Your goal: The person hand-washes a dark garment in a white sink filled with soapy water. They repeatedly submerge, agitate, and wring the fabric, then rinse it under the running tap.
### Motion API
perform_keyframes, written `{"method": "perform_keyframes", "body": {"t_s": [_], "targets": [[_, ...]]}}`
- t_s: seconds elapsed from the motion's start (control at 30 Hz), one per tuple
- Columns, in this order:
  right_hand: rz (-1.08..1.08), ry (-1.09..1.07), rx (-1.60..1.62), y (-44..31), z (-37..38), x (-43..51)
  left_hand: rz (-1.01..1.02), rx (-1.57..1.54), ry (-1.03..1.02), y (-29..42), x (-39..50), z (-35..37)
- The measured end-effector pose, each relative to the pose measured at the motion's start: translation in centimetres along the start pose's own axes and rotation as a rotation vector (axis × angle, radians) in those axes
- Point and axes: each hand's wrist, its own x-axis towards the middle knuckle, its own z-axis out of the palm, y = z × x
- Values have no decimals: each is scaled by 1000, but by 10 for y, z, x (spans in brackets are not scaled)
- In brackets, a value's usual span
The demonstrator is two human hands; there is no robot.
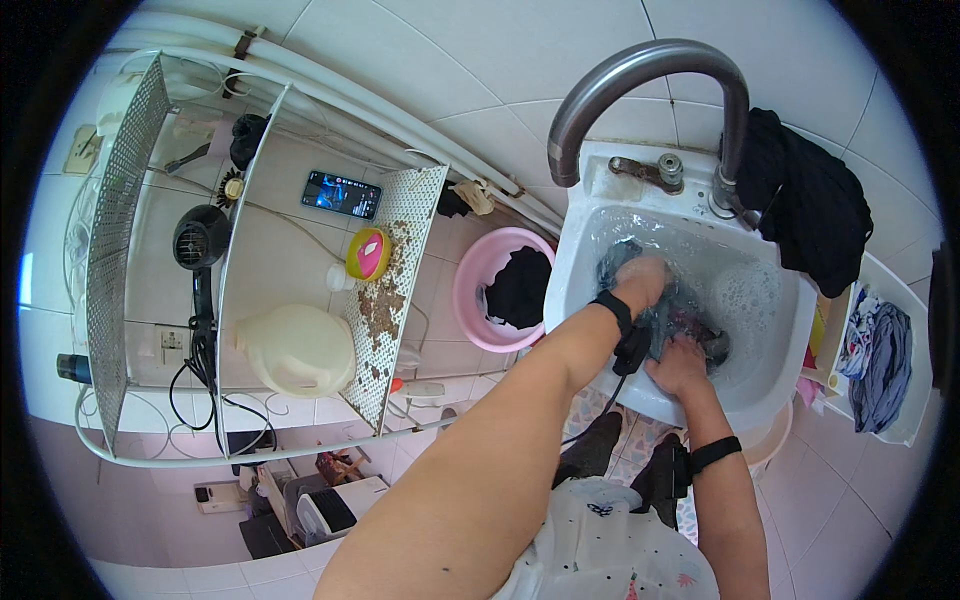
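In the white ceramic sink point(780, 352), dark grey fabric point(660, 322) lies in soapy water. My left hand point(643, 279) reaches into the water at the sink's left side, on the fabric, its fingers hidden under splashing water. Nearer the front rim, my right hand point(679, 364) rests on the same fabric, its fingertips partly under water. Whether either hand grips the cloth does not show. Each wrist bears a black strap with a small device. A curved metal faucet point(652, 60) arches over the back of the sink.
Black cloth point(806, 195) hangs over the sink's back right corner. A pink basin point(465, 300) with black clothing stands left of the sink. Further left, a wire shelf point(427, 225) holds a phone point(341, 195), a hair dryer point(201, 240) and a jug point(300, 351). A white bin point(919, 360) at right holds clothes.
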Motion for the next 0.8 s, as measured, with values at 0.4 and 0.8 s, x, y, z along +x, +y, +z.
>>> {"method": "perform_keyframes", "body": {"t_s": [0.4,0.8], "targets": [[-10,-74,29,0,-4,5,271,-6,-3,2,-96,2],[32,-128,-16,-3,-10,3,24,-463,175,-24,-13,-2]]}}
